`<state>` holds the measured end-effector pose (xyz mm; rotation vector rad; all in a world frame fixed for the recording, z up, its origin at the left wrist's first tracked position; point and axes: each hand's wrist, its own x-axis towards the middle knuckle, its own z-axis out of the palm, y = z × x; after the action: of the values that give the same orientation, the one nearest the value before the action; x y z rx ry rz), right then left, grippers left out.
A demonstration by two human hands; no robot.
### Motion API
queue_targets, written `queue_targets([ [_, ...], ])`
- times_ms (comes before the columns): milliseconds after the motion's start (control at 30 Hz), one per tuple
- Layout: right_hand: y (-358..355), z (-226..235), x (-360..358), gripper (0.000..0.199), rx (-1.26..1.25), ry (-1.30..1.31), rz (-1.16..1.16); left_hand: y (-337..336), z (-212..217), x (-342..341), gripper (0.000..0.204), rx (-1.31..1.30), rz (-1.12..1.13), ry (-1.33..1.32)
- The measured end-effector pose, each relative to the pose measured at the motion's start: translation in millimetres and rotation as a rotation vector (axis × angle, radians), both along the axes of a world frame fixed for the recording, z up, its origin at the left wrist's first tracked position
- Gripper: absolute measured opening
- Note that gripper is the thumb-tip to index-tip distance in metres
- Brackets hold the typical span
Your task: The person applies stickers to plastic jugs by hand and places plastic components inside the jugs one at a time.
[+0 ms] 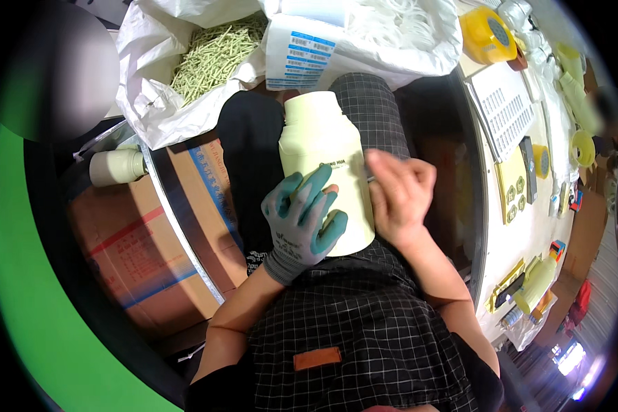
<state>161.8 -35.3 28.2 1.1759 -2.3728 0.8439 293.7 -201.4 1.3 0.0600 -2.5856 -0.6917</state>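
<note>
A large pale yellow-green bottle [323,137] with a wide neck lies across my lap, its neck pointing away from me. My left hand [299,220], in a grey and green glove, rests over the bottle's lower front with bent fingers, holding it against my legs. One bare fingertip pokes out of the glove. By the bottle's right side is my bare right hand [402,199], its fingers bent and drawn together, slightly blurred. A small grey bit shows by its fingers at the bottle's edge; I cannot make out what it is.
Ahead are a white sack of thin green sticks [220,51], a sack of clear rings [391,24] and a blue-and-white label sheet [302,58]. The right-hand table [477,275] carries a yellow tape roll [487,34] and label sheets [505,110]. Cardboard boxes [130,240] and another bottle [117,167] sit left.
</note>
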Motion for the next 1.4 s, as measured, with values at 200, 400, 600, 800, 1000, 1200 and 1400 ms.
queue_targets([
  [200, 10.2, -49.3, 4.5, 0.045, -0.274, -0.477, -0.152, -35.1, 5.6, -21.3, 0.050, 0.075, -0.084, 0.050],
  [400, -15.4, -10.3, 37.4, 0.038, -0.399, -0.873, 0.047, -115.5, 3.2, -124.9, 0.045, 0.837, 0.030, -0.194],
  [600, 27.4, 12.4, 36.7, 0.023, -0.731, -1.040, 0.100, -126.4, -9.9, -128.1, 0.037, 1.370, -0.320, -0.320],
  [800, 172.7, -1.6, -13.8, 0.020, -0.712, -0.854, -0.511, -100.2, -17.6, -152.7, 0.047, -0.177, 0.034, -0.213],
  [1000, 346.0, -22.3, -60.4, 0.021, -0.098, -0.431, -1.260, 75.6, 68.4, -201.9, 0.040, 0.070, -0.601, -0.114],
  [1200, 370.6, -29.2, -84.0, 0.020, 0.064, -0.283, -1.182, 270.3, 15.3, -265.1, 0.040, -0.053, -0.927, -0.115],
  [1400, 376.3, -28.4, -86.6, 0.022, 0.108, -0.260, -0.999, 335.1, -4.5, -294.8, 0.041, -0.369, -0.888, -0.285],
])
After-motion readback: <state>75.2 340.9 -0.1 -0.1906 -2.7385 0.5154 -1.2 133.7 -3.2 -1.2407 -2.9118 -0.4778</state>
